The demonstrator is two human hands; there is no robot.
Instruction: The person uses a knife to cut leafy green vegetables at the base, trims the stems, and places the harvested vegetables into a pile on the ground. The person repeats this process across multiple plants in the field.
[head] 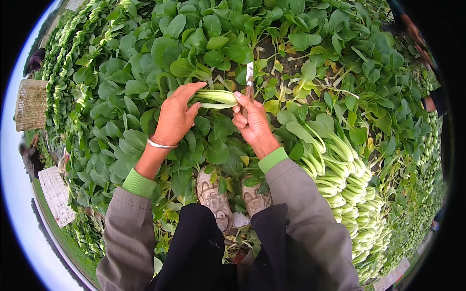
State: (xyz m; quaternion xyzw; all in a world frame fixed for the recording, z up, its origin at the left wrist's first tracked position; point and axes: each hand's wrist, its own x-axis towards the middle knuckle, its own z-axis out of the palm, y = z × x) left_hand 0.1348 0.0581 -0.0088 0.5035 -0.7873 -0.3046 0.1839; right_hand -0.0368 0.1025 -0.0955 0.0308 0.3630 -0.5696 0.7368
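Observation:
A head of leafy greens with pale green stalks [218, 97] lies between my two hands. My left hand [177, 111], with a silver bangle at the wrist, is around its leafy side; the leaves are partly hidden. The fingers of my right hand [251, 118] touch the stalk base and also hold a small knife [249, 82] by its wooden handle. The knife's short, soiled blade points away from me. Growing greens [145, 87] stand in front and to the left. Cut heads with pale stalks [349, 192] are piled beside my right forearm.
My shoes [214, 200] stand among low leaves. Yellowed leaves and bare soil [273, 54] show past the knife. A woven basket [32, 105] and a white crate [56, 196] are at the left. People are at both edges; a co-worker's hands [417, 36] show at upper right.

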